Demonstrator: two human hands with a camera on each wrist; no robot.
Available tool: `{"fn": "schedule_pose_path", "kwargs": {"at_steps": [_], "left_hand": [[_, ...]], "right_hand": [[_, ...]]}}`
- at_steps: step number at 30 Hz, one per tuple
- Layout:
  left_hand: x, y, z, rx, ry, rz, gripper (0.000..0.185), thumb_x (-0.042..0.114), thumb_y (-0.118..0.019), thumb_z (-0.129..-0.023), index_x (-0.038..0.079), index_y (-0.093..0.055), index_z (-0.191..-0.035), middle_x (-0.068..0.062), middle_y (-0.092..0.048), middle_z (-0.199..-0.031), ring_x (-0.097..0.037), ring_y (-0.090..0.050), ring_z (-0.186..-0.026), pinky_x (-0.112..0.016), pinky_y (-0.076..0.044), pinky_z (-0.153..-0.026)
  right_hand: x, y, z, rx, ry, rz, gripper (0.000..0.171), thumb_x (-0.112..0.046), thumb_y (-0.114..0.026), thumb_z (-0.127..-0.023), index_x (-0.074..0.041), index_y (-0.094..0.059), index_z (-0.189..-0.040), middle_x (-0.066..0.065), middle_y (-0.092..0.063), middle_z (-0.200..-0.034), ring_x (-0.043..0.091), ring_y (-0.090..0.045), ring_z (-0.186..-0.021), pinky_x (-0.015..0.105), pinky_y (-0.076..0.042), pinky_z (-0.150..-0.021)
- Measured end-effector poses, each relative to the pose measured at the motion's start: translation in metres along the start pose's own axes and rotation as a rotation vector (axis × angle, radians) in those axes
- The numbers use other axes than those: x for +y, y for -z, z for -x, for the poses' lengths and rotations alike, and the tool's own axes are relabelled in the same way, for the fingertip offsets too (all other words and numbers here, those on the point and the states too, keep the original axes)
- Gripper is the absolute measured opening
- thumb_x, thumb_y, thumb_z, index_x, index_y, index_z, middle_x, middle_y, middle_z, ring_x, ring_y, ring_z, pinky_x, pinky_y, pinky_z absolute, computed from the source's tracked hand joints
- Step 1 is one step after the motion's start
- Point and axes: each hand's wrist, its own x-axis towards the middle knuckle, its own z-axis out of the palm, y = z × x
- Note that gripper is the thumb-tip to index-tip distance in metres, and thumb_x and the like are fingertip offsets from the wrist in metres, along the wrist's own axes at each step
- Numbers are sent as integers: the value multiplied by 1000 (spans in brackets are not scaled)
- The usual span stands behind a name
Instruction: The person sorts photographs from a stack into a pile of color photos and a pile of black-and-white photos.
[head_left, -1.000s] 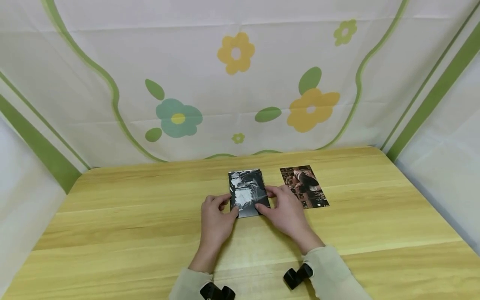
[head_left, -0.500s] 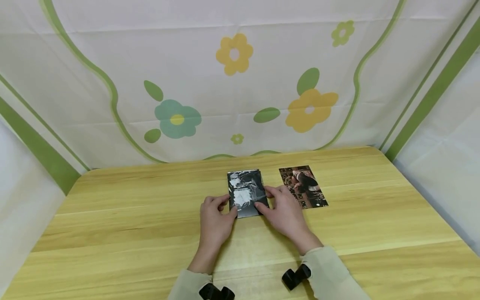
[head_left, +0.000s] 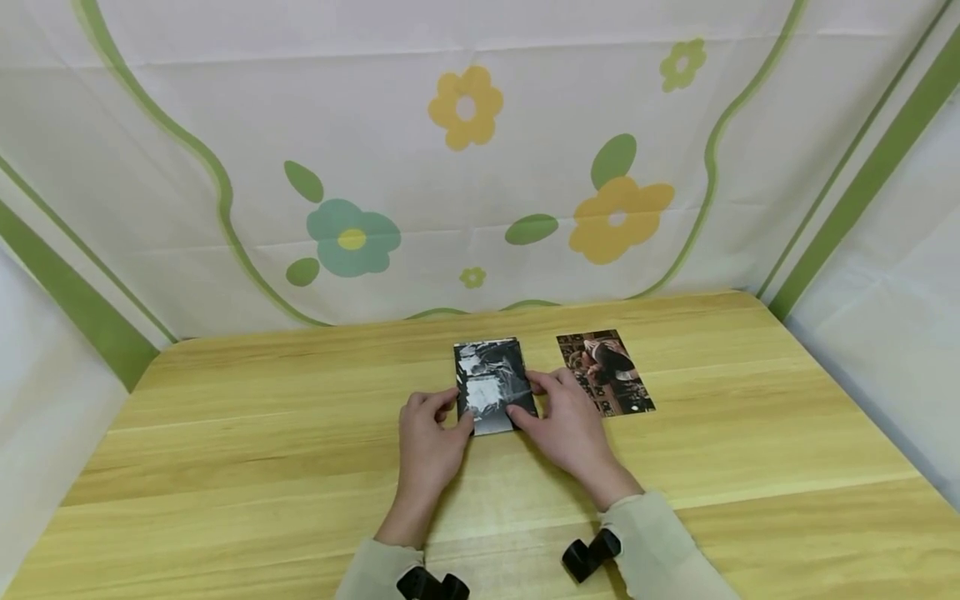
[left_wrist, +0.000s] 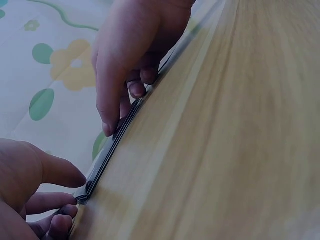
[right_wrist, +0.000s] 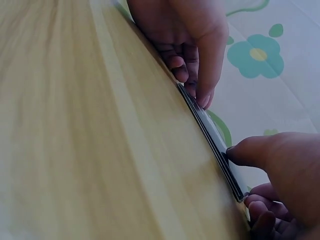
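Observation:
A stack of photo cards [head_left: 491, 375], topped by a black-and-white picture, lies on the wooden table. My left hand [head_left: 429, 442] grips its left edge near the lower corner, thumb at the near end and fingers along the side. From the other side my right hand [head_left: 572, 429] holds it, with the thumb over the top card and fingertips at the right edge. In the left wrist view the stack [left_wrist: 112, 147] shows several thin layers edge-on, close to the table; the right wrist view shows the same layered edge [right_wrist: 212, 142] between both hands.
A single brownish photo card [head_left: 611, 371] lies right of the stack, partly behind my right hand. The wooden table [head_left: 247, 467] reaches back to a white flowered cloth [head_left: 480, 192]. Black devices are strapped at both sleeves [head_left: 667, 546].
Hands and stack keep practically the same pose. The whole head view has shifted very slightly to the left.

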Motion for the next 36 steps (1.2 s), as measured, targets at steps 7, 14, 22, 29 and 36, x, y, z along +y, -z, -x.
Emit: {"fn": "schedule_pose_path", "kwargs": {"at_steps": [7, 14, 22, 29, 36], "left_hand": [[2, 0, 1, 8, 2, 21, 34, 5, -83, -87, -4, -79, -119, -15, -67, -104, -24, -57, -93, -31, -46, -81], [3, 1, 0, 45, -3, 105, 31, 1, -80, -87, -5, -79, -118, -16, -69, -100, -22, -57, -87, -24, -44, -75], [5, 3, -1, 66, 52, 220, 29, -2, -75, -92, -3, -78, -121, -17, -72, -104, -21, -66, -90, -17, -53, -75], [12, 10, -3, 82, 100, 292, 26, -1, -70, -97, 2, -80, -121, -16, -74, -109, -24, -70, -98, -15, -56, -79], [16, 15, -2, 71, 147, 298, 27, 1, -70, -98, 3, -80, -123, -16, -74, -112, -24, -68, -101, -15, -54, -77]], "right_hand": [[1, 0, 0, 16, 10, -35, 67, -36, -86, -90, -10, -64, -148, 4, -62, -116, 13, -51, -76, 29, -41, -66], [1, 0, 0, 30, 24, -85, 65, -34, -86, -91, -12, -65, -148, 3, -61, -114, 12, -51, -76, 28, -41, -65], [-2, 1, 0, 56, 40, -218, 62, -29, -86, -92, -12, -64, -148, 4, -63, -115, 13, -54, -76, 25, -45, -66], [-9, 6, 3, 77, 56, -320, 60, -34, -80, -97, -13, -62, -150, 2, -61, -118, 15, -58, -84, 25, -50, -71], [-13, 7, 6, 49, 44, -350, 61, -34, -77, -100, -12, -59, -153, 3, -60, -120, 16, -59, -88, 24, -51, -72]]}}
